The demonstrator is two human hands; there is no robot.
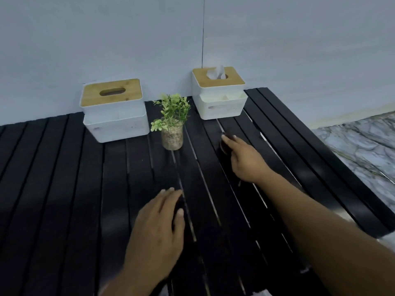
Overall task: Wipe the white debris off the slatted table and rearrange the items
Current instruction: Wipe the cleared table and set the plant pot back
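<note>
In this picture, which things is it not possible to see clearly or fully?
Head view only:
- The dark thing that the right hand grips: blurred, dark against the black table; its kind is unclear.
- Anything under the left hand: covered by the palm.
- White debris: dim light and blur hide it, if any is there.
- The table's near and left edges: cut off by the frame.

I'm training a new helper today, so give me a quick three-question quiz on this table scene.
1. True or false: the potted plant stands between the left tissue box and the right tissue box.
2. Which box shows a tissue poking out?
3. The right hand grips: A) a white mug, B) a dark object, C) a spoon.
Key: 1 true; 2 the right one; 3 B.
</note>
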